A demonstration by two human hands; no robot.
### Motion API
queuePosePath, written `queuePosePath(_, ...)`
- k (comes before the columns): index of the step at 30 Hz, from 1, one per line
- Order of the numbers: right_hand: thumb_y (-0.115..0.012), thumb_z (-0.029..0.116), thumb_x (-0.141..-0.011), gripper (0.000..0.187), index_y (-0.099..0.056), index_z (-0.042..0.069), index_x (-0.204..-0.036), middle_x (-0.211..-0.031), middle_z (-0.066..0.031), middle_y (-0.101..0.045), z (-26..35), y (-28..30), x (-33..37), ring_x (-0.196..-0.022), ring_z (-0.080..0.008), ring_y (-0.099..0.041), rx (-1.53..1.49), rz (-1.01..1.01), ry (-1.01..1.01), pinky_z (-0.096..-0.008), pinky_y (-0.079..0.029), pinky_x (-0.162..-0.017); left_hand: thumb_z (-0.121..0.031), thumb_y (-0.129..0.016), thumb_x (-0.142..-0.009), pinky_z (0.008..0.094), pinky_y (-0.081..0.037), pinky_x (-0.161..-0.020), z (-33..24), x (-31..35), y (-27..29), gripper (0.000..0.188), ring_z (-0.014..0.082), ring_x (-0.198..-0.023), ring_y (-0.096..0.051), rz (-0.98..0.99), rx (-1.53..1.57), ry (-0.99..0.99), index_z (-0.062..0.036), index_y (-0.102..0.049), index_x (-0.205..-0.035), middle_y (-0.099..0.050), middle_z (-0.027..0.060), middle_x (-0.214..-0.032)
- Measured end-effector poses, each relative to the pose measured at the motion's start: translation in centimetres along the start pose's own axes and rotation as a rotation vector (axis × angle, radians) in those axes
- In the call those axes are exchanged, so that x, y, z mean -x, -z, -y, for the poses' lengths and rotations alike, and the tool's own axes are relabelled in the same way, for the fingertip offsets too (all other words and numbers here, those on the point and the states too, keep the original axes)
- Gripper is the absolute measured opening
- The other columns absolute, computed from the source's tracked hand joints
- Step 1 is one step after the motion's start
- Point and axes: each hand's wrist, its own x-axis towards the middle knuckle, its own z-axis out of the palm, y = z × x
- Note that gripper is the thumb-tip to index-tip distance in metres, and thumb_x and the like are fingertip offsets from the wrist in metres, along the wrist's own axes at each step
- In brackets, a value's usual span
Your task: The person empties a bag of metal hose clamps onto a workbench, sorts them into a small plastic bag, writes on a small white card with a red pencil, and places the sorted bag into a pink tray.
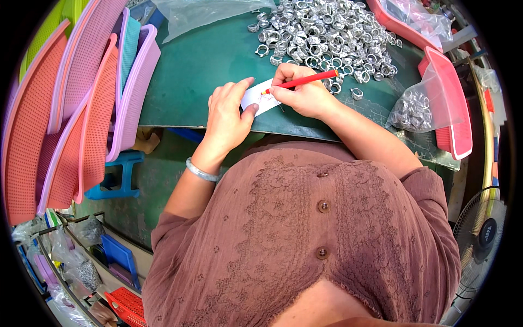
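Note:
A small white slip of paper (265,105) lies at the near edge of the green table, with red pen marks on it. My right hand (305,92) grips a red marker (308,79), its tip touching the paper. With fingers stretched out, my left hand (230,109) rests along the slip's left edge, thumb on its lower corner. Just beyond my right hand spreads a big heap of silver metal rings (327,32). One loose ring (356,94) sits apart, close to my right wrist.
Stacked plastic baskets (98,82) rise at the left above a blue stool (117,174). On the right, a clear bag of rings (411,110) leans against a pink tray (462,117). A fan (479,234) stands at the lower right. Clear plastic sheeting (201,13) covers the table's far left.

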Motion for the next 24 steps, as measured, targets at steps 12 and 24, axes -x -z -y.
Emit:
queuePosePath(12,-0.062,0.013,-0.076,0.012,-0.057,0.004,-0.083,-0.075,-0.0054,-0.058,5.1,4.7,3.2,-0.071,-0.013,-0.057,-0.029,-0.015,0.12,-0.0282,-0.045,-0.063,-0.004,-0.061,-0.067,0.039,-0.04,-0.075,0.2,-0.2,-0.2,0.046,0.0315,-0.079,-0.051,-0.01,0.026,-0.061,-0.0024,-0.053,-0.113,-0.055,0.0152,-0.085)
queuePosePath(24,-0.059,0.008,-0.082,0.019,-0.061,0.001,-0.099,-0.085,-0.0021,-0.061,13.0,30.0,12.6,-0.079,-0.0066,-0.054,0.896,-0.698,0.071,-0.0214,-0.044,-0.073,0.008,-0.054,-0.075,0.0202,-0.04,-0.065,-2.3,-3.4,2.0,0.042,0.0071,-0.07,-0.048,-0.005,0.408,0.17,0.0012,-0.051,-0.117,-0.053,0.0008,-0.078)
